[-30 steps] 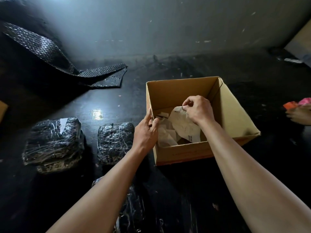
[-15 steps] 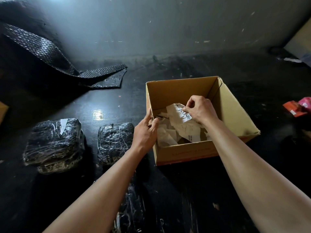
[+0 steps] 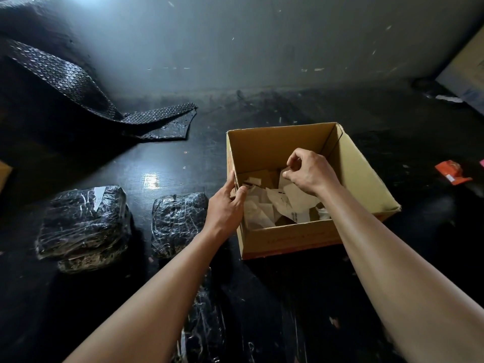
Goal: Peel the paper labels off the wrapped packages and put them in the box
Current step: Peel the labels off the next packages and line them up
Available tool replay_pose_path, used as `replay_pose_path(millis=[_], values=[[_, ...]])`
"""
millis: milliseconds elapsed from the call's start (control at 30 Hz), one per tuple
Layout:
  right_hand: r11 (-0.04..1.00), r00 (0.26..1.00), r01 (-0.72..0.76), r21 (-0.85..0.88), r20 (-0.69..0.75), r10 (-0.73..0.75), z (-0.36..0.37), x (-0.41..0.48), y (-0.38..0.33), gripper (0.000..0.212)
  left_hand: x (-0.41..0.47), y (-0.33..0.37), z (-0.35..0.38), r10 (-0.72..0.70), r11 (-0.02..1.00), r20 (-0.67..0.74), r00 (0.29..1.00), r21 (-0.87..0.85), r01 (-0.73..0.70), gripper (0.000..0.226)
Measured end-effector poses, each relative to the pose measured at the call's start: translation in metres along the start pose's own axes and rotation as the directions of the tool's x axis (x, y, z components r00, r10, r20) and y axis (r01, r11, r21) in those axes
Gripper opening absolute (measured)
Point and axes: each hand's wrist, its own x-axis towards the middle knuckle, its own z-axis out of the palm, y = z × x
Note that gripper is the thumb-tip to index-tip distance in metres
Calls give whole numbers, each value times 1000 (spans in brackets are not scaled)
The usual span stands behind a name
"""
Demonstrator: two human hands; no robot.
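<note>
An open cardboard box [image 3: 366, 179] stands on the dark floor with several peeled paper labels piled inside. My left hand [image 3: 225, 205] grips the box's left wall at the rim, thumb outside and fingers inside. Inside the box, my right hand [image 3: 310, 171] hovers with thumb and forefinger slightly apart. The latest paper label [image 3: 290, 197] lies on the pile just under those fingertips. A wrapped black package [image 3: 83, 224] at the left carries a white label scrap [image 3: 99, 195]. Another package [image 3: 178, 221] lies beside the box, and a third package [image 3: 207, 323] is partly hidden by my left forearm.
A strip of black bubble wrap [image 3: 86, 85] trails across the floor at the back left. An orange packet [image 3: 451, 172] lies on the floor at the right. Cardboard [image 3: 468, 66] leans in the far right corner, and a grey wall runs along the back.
My right hand lowered the label onto the pile in the box and its fingers loosened. The left hand stayed on the box wall. A hand at the far right edge has left the view.
</note>
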Motion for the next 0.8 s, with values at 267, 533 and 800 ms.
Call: replay_pose_path(millis=[267, 533, 800], values=[[999, 1000, 27, -37, -11, -27, -15, -11, -36, 17, -5, 2, -17, 11, 1000, 42, 999, -2, -11, 44], [989, 990, 135, 56, 31, -137, 6, -41, -127, 32, -62, -33, -98, 19, 1000, -80, 997, 14, -18, 43], [952, 980, 77, 296, 154, -128, 106, -85, -246, 46, -167, -142, -216, -77, 991, -282, 956, 80, 103, 25]])
